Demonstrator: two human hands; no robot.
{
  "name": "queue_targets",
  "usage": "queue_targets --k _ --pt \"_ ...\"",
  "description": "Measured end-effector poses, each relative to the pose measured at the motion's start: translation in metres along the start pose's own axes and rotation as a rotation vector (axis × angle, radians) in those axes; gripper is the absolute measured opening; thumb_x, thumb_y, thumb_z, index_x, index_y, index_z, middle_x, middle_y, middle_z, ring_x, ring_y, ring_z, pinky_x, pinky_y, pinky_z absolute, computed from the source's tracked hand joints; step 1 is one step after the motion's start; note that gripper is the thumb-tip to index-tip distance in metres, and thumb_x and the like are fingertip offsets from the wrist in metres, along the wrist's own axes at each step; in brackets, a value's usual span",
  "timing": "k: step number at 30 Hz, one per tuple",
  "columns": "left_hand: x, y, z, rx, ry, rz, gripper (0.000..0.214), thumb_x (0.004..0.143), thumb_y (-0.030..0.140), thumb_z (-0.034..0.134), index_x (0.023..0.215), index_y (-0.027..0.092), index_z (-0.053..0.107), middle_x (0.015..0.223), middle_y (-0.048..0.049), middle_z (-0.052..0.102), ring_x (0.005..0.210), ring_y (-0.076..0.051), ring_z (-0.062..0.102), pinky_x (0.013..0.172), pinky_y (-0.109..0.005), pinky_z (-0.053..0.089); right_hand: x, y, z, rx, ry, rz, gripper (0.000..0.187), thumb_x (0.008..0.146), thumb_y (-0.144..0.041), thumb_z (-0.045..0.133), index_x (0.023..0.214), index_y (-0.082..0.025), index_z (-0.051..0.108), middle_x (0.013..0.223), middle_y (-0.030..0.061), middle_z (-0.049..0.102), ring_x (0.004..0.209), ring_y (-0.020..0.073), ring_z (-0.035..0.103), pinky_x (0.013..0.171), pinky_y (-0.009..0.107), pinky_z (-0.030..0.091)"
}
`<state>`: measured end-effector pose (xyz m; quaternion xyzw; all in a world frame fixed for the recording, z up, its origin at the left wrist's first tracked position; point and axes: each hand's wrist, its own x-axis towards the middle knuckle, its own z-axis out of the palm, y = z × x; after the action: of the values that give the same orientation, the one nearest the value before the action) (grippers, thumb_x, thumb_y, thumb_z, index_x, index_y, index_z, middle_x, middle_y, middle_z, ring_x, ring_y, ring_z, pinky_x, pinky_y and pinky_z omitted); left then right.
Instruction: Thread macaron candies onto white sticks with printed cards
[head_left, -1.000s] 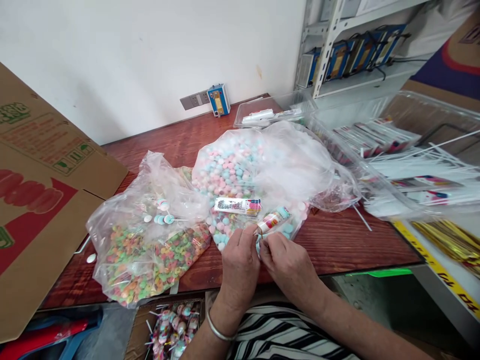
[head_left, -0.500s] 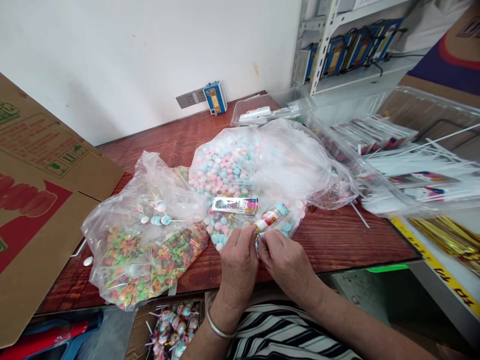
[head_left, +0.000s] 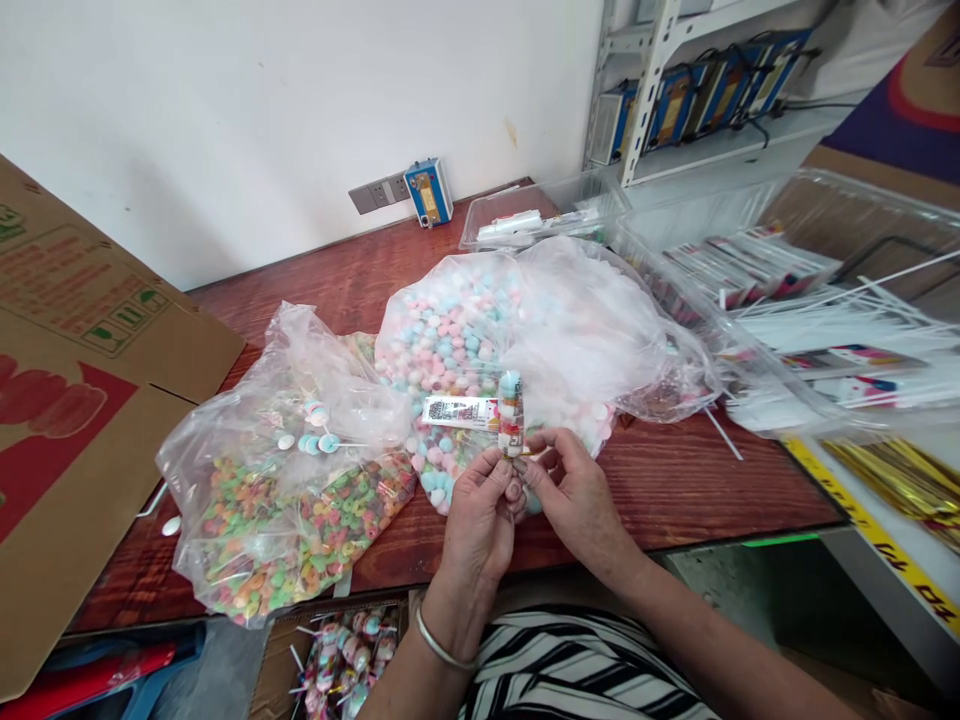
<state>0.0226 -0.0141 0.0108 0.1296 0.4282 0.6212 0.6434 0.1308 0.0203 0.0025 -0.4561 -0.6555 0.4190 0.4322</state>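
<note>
My left hand [head_left: 480, 505] is closed around the lower end of a wrapped candy skewer [head_left: 511, 410], which stands upright with stacked candies in a clear printed sleeve. My right hand [head_left: 574, 495] pinches at the neck of that sleeve, where a thin gold twist tie [head_left: 528, 456] shows in part. Behind the skewer, a flat printed sleeve [head_left: 459, 411] lies on a clear bag of pink, blue and white candies [head_left: 450, 330]. The skewer's stick is hidden by my fingers.
To the left lies a bag of ring-shaped gummies [head_left: 300, 530] with loose candies on a stick [head_left: 319, 443] on top. A box of wrapped skewers [head_left: 345, 650] sits below the table edge. Plastic trays [head_left: 750, 330] hold sticks and sleeves; gold ties [head_left: 892, 480] lie right.
The wrapped skewer has turned from a rightward slant to upright, its printed face turned differently. Both hands have rotated with it, and my right fingers have opened out somewhat around the neck.
</note>
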Motion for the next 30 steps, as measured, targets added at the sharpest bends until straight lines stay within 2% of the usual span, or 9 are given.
queue_targets --k 4,9,12,18,23,26,27,29,30 --pt "-0.002 -0.001 -0.004 0.179 0.011 0.094 0.026 0.077 0.038 0.071 0.089 0.017 0.059 0.055 0.0067 0.044 0.047 -0.007 0.036 0.046 -0.020 0.028 0.003 0.000 -0.004 0.022 -0.099 -0.027 0.009 0.090 -0.022 0.051 0.087 -0.019 0.059 0.083 0.0032 0.063 0.073 0.0171 0.060 0.066 0.029 0.048" --pt "-0.008 0.001 -0.011 1.001 0.134 0.720 0.015 0.088 0.021 0.055 0.099 0.020 0.065 0.091 -0.0062 0.067 0.083 -0.018 0.061 0.077 -0.031 0.047 -0.003 -0.002 -0.004 -0.119 -0.077 -0.171 0.015 0.092 -0.020 0.049 0.078 -0.020 0.054 0.075 0.0018 0.058 0.070 0.0168 0.056 0.064 0.028 0.043" --pt "-0.008 0.003 -0.012 1.191 0.184 0.843 0.017 0.090 0.016 0.049 0.098 0.020 0.064 0.089 -0.0061 0.068 0.084 -0.018 0.063 0.077 -0.030 0.048 -0.004 -0.004 -0.002 -0.133 -0.081 -0.231 0.013 0.092 -0.017 0.050 0.081 -0.020 0.056 0.077 0.0023 0.058 0.074 0.0170 0.056 0.066 0.028 0.044" --pt "-0.007 -0.001 -0.011 1.104 0.286 0.742 0.011 0.089 0.019 0.053 0.093 0.018 0.063 0.085 -0.0049 0.069 0.080 -0.018 0.064 0.075 -0.029 0.049 -0.001 -0.008 0.004 -0.064 -0.010 -0.194 0.010 0.091 -0.019 0.054 0.087 -0.020 0.063 0.084 0.0032 0.063 0.080 0.0175 0.059 0.073 0.029 0.047" --pt "-0.004 -0.011 -0.008 0.685 0.173 0.640 0.010 0.089 0.023 0.057 0.094 0.019 0.064 0.086 -0.0029 0.067 0.080 -0.016 0.063 0.076 -0.028 0.051 0.003 -0.011 0.002 0.178 -0.032 0.064 0.010 0.082 -0.030 0.064 0.077 -0.021 0.061 0.071 -0.0013 0.058 0.062 0.0144 0.053 0.057 0.026 0.044" --pt "0.001 -0.004 -0.006 0.442 0.022 0.683 0.002 0.084 0.020 0.064 0.082 0.019 0.065 0.092 -0.0037 0.066 0.093 -0.017 0.063 0.085 -0.030 0.051 0.001 -0.007 -0.008 0.464 -0.170 0.300 0.020 0.073 -0.040 0.074 0.076 -0.024 0.063 0.070 -0.0009 0.062 0.060 0.0158 0.056 0.054 0.027 0.047" --pt "0.002 0.002 -0.008 0.432 -0.052 0.719 0.006 0.083 0.018 0.064 0.077 0.019 0.065 0.095 -0.0047 0.066 0.097 -0.019 0.063 0.088 -0.031 0.051 0.000 -0.005 -0.013 0.491 -0.298 0.401 0.021 0.073 -0.042 0.074 0.073 -0.025 0.063 0.067 -0.0002 0.062 0.057 0.0164 0.057 0.054 0.029 0.048" --pt "-0.001 0.018 -0.012 0.564 -0.236 0.778 0.019 0.085 0.012 0.060 0.067 0.017 0.066 0.100 -0.0074 0.068 0.105 -0.020 0.063 0.097 -0.033 0.048 0.001 0.002 -0.024 0.397 -0.523 0.526 0.024 0.072 -0.051 0.072 0.075 -0.028 0.064 0.070 0.0041 0.067 0.060 0.0228 0.064 0.058 0.037 0.054" --pt "-0.006 0.025 -0.015 0.706 -0.334 0.827 0.025 0.086 0.009 0.056 0.065 0.016 0.067 0.105 -0.0087 0.068 0.109 -0.020 0.062 0.101 -0.033 0.045 0.003 0.005 -0.029 0.265 -0.556 0.476 0.027 0.071 -0.056 0.069 0.078 -0.030 0.066 0.074 0.0066 0.070 0.066 0.0268 0.068 0.061 0.040 0.056"
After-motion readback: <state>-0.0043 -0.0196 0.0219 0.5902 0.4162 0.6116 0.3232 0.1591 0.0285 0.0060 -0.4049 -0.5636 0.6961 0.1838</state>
